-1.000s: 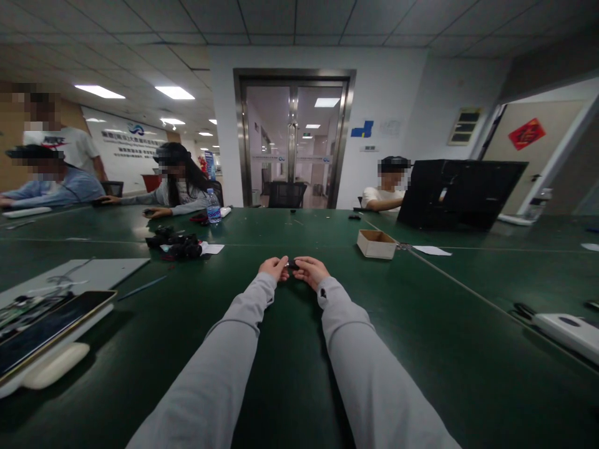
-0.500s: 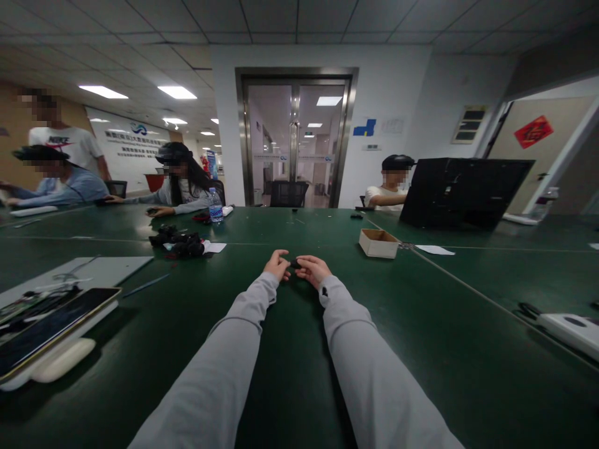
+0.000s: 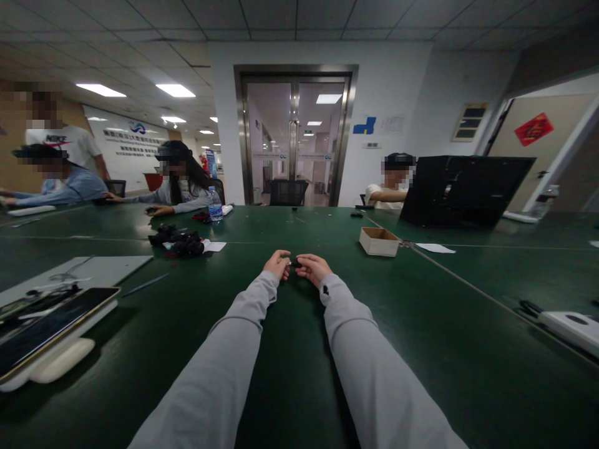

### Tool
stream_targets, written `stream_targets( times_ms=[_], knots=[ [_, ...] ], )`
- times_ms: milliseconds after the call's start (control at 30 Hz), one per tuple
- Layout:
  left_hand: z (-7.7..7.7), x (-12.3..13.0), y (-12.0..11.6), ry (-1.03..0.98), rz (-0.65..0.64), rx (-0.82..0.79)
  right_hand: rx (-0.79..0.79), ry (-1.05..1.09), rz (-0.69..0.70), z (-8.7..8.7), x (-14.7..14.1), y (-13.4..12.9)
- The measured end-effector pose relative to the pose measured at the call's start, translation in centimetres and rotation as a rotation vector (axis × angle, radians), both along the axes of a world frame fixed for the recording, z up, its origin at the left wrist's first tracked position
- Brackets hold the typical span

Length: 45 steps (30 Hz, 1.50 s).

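A: How are the arms set?
B: Both reach forward in grey sleeves point(image 3: 206, 362), drawing closer together toward the hands, which meet at the middle of the view, low over the green table point(image 3: 292, 374).

A: And the grip?
B: The right hand point(image 3: 314, 269) pinches a small dark object point(image 3: 295, 263) between thumb and fingertips, palm turned inward. The left hand point(image 3: 277, 266) faces it, forefinger arched out above the thumb with a narrow gap between. Its thumb is right at the object's left end; whether it grips that end or only touches it, I can't tell.

A: So the object sits where?
B: Between the two hands, in front of the body.

A: What borders the space around them?
B: To the right and farther off, an open box point(image 3: 378, 248) with a sheet of paper point(image 3: 435, 248) past it. To the left and farther off, a heap of black things point(image 3: 182, 243). Nearer on the left lie a thin blue stick point(image 3: 146, 285) and a phone point(image 3: 58, 318), both well apart from the left sleeve. Green tabletop shows between the forearms and on either side.

A: The table's edge?
B: The far one runs well beyond the hands, before a chair point(image 3: 288, 193) and glass doors point(image 3: 318, 125).
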<state>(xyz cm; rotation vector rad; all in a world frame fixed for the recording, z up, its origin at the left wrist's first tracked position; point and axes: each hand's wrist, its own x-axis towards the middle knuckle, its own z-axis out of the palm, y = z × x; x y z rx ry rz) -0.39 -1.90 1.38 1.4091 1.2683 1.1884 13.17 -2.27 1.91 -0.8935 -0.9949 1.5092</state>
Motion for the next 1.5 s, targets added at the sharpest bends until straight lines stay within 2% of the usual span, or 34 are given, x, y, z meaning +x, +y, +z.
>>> stream_targets(
  times_ms=[200,533,767,967,1500],
  knots=[
    [0.2,0.04,-0.04,-0.014,0.022,-0.001,0.008,-0.008,-0.001,0.03,0.03,-0.12],
    [0.63,-0.1,-0.34,0.048,-0.043,-0.029,0.014,-0.01,0.035,-0.29,0.18,0.23],
    [0.23,-0.13,-0.04,0.062,-0.064,-0.002,0.02,-0.019,0.046,-0.32,0.2,0.24],
    [0.34,0.07,-0.25,0.035,-0.007,-0.01,0.022,-0.022,0.049,-0.31,0.2,0.19],
    [0.66,0.01,-0.74,0.064,-0.016,0.013,0.02,0.004,0.043,-0.34,0.27,0.08]
  ],
)
